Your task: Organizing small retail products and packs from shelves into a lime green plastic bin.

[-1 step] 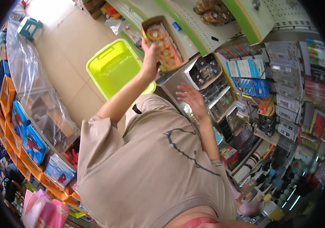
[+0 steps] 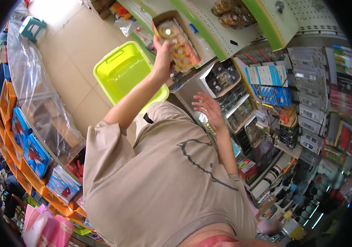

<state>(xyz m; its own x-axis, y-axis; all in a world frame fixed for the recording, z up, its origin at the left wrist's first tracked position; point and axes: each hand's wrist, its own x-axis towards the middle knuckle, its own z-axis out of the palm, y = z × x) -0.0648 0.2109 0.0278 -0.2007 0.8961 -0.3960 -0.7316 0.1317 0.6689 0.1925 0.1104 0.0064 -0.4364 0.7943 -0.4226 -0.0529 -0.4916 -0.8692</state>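
Note:
My left hand [image 2: 163, 53] is wrapped round the near left side of an open cardboard box [image 2: 164, 17]. Inside the box lie several small orange and yellow ring-shaped pieces [image 2: 181, 50], perhaps rolls of tape; blur hides their exact kind. The box is tilted, over the edge of a white shelf with green trim. Beneath my left forearm, a lime-green plastic tub [image 2: 120, 70] sits on the tiled floor with no contents visible. My right hand [image 2: 209, 108] hovers with fingers spread, holding nothing, beside racks of small packaged goods.
A white shelf with green edging [image 2: 202, 31] runs across the top, bearing wrapped bundles [image 2: 230, 14]. Packaged goods [image 2: 266, 76] hang at the right. Orange bins [image 2: 9, 103] and a plastic-covered stack [image 2: 40, 90] line the left. A teal stool [image 2: 32, 29] stands far left.
My left hand has shifted the box slightly upward in the picture, farther from my body. My right hand has barely moved.

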